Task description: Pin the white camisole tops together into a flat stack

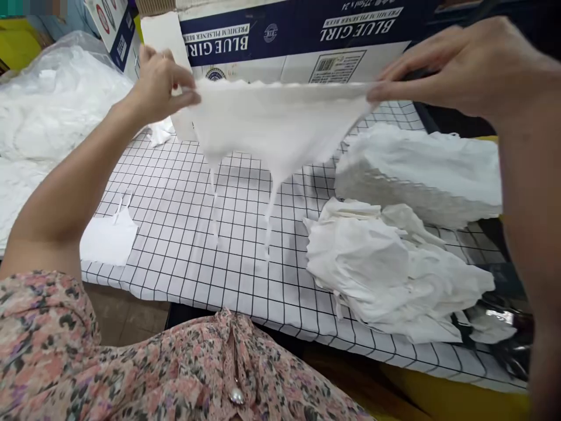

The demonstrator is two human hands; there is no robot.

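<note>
Being pinched at both ends, a white scallop-edged strappy top [276, 126] is pulled taut by the left hand [160, 85] and the right hand [464, 67], fingers [186, 98] pressed on its top edge, long axis running sideways, straps [214, 202] dangling over the grid-patterned white bench [184, 257], tbh.

"BLUE GIRL PREMIUM PILSENER BEER" (twice) — cardboard carton [272, 49].

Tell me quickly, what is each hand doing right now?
Left hand: closed, pinching one end of the top edge of a white strappy garment.
Right hand: closed, pinching the other end of that edge.
</note>
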